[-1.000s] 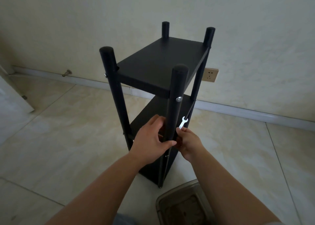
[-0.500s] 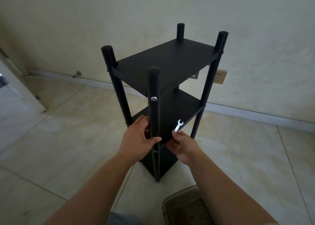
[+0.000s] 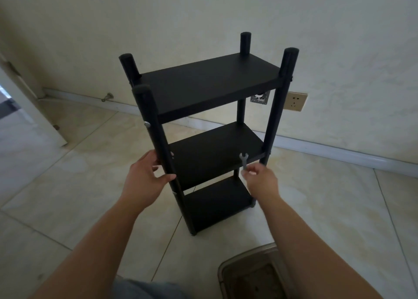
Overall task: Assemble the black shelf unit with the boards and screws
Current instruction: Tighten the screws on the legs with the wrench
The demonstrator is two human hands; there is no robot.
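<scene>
**Steady the post, then bring the spanner to the bolt**

I see the black shelf unit of 3 flat boards and 4 round posts (image 3: 210,126) standing upright on the pale tiled floor (image 3: 316,208), near the cream wall (image 3: 203,15) and its skirting. My left hand (image 3: 144,181) is my holding grip: fingers and thumb are curled round the near-left black post (image 3: 158,144), just below the silver bolt head (image 3: 147,124) at the top board. My right hand (image 3: 260,181) pinches the small silver open-ended spanner (image 3: 243,160) by its lower end, jaws pointing up, in front of the middle board (image 3: 217,156). It touches no fastener yet.

The unit looks nearly complete to me, so I judge the step in hand to be checking and tightening the bolts. To do it well:

- I would keep the left hand firm on the post so the frame does not twist or walk across the tiles.
- I would seat the spanner jaws fully on a bolt head before turning; a half-seated spanner slips.
- I would hold the spanner further up its shank for leverage, since a fingertip pinch looks weak.
- A tall, narrow frame may tip, so I would push along the post, not sideways.

A beige wall socket (image 3: 295,100) sits behind the right post.
</scene>
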